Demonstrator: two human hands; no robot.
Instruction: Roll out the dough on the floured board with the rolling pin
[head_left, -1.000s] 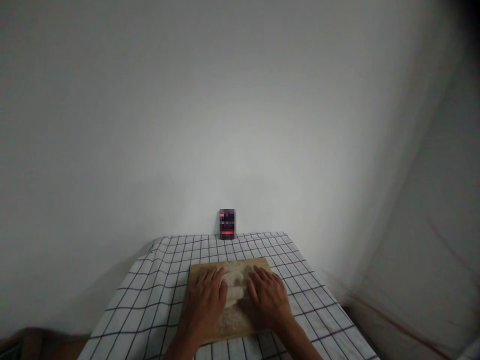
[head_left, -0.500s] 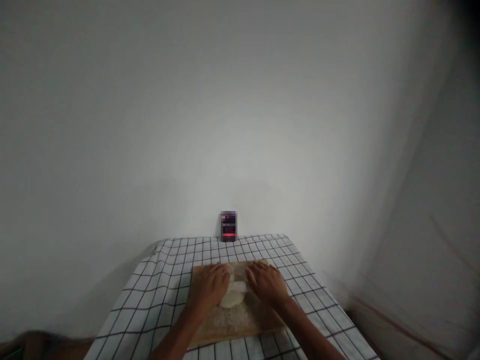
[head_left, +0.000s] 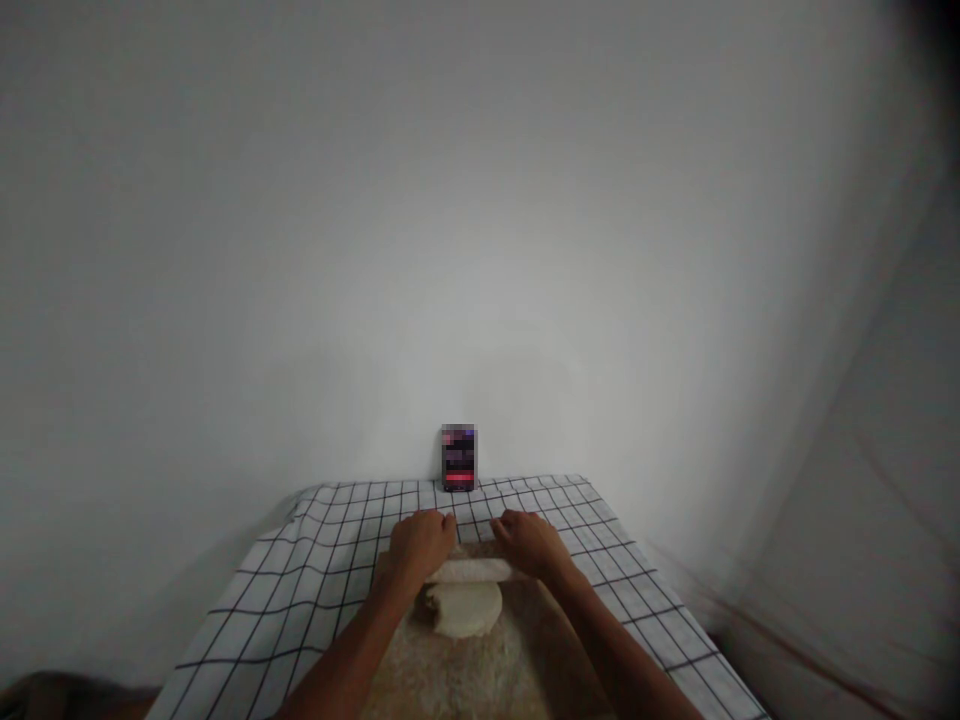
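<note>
Head | left hand (head_left: 422, 543), right hand (head_left: 531, 543) | curled, closure unclear | over rolling pin (head_left: 474, 571)

The near side of the dough (head_left: 469, 610) is open; the rolling pin (head_left: 472, 571) blocks behind.

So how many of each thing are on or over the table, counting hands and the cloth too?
Hands: 2 (left hand, right hand)
Rolling pin: 1
Dough piece: 1
Board: 1
Checked cloth: 1
Dark upright thing, blurred: 1
Total: 7

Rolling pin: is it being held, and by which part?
The left hand and right hand are at opposite ends of the rolling pin; whether they grip it cannot be told.
</note>
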